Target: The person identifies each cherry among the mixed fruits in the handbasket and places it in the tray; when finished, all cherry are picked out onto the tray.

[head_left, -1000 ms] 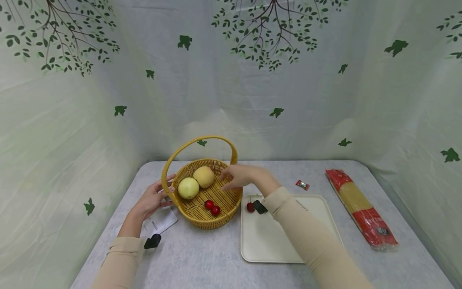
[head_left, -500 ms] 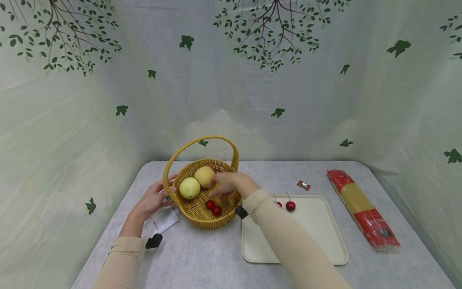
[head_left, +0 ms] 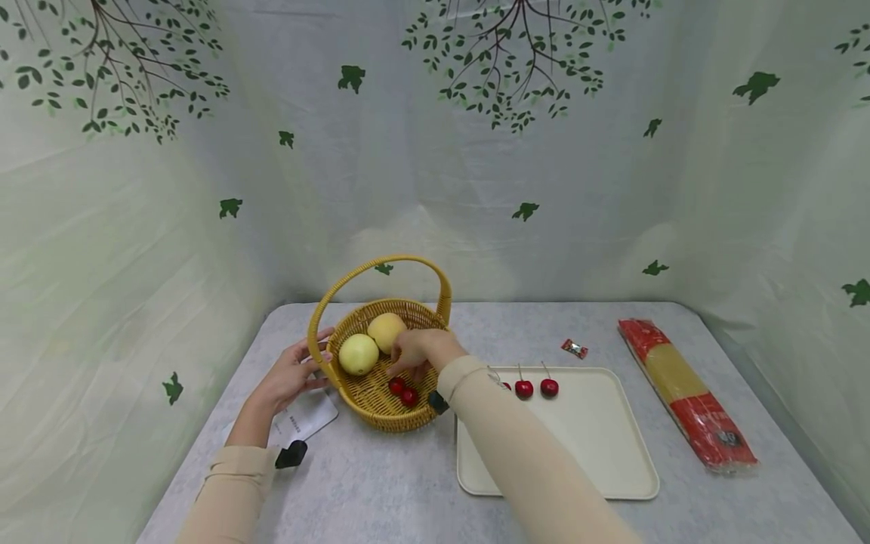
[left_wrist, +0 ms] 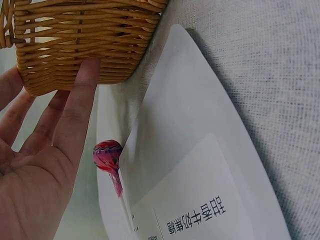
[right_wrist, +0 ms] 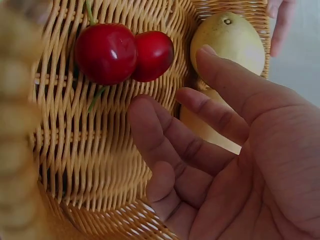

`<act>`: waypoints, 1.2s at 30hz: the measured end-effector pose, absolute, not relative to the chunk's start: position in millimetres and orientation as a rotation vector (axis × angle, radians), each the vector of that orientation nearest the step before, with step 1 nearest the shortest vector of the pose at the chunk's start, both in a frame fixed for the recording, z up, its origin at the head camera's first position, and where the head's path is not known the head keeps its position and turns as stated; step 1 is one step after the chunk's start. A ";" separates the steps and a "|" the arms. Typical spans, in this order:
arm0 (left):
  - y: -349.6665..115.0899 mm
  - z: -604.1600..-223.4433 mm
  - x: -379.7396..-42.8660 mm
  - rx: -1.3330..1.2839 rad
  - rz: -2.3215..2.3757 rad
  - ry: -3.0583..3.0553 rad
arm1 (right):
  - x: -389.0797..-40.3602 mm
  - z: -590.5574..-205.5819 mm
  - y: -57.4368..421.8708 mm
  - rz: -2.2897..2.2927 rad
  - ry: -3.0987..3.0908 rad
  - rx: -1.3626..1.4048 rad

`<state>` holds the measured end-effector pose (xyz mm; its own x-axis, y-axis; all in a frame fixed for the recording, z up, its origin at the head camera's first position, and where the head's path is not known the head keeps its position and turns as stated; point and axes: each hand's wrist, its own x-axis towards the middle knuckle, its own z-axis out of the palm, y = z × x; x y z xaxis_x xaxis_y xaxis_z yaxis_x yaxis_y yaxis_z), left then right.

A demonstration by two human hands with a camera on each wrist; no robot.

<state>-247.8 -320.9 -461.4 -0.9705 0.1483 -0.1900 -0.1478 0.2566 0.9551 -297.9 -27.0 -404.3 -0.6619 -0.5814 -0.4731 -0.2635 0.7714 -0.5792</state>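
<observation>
In the head view a yellow wicker basket with a tall handle stands on the table. My left hand touches the basket's left side with extended fingers; the left wrist view shows a fingertip against the woven wall. Inside the basket is my right hand, its fingers loosely bent and holding nothing. Close to those fingers lie two red cherries, a bigger one and a smaller one. Two round pale-yellow fruits, one greener and one yellower, sit towards the basket's left and back.
Right of the basket, a cream tray carries cherries along its back edge, partly behind my sleeve. Beyond it lie a wrapped candy and a red-and-yellow packet. A white pouch and a lollipop lie by my left hand.
My right hand has moved left and lower into the basket, towards the cherries. More cherries on the tray show as the sleeve shifts left. The left hand stays at the basket.
</observation>
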 end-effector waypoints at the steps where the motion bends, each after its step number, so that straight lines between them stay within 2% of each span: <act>1: -320.9 -461.3 -247.7 0.001 1.782 2.288 | -297.9 -404.5 -27.9 -0.615 2.302 -0.624; 36: -321.7 -463.0 -247.4 0.027 1.773 2.293 | -295.4 -400.0 -44.9 -0.461 2.346 -0.537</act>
<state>-247.4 -321.7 -463.0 -0.9705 0.1614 -0.1790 -0.1326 0.2629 0.9557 -295.4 -44.9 -400.0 -0.6856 -0.4912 -0.5373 -0.2516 0.8525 -0.4582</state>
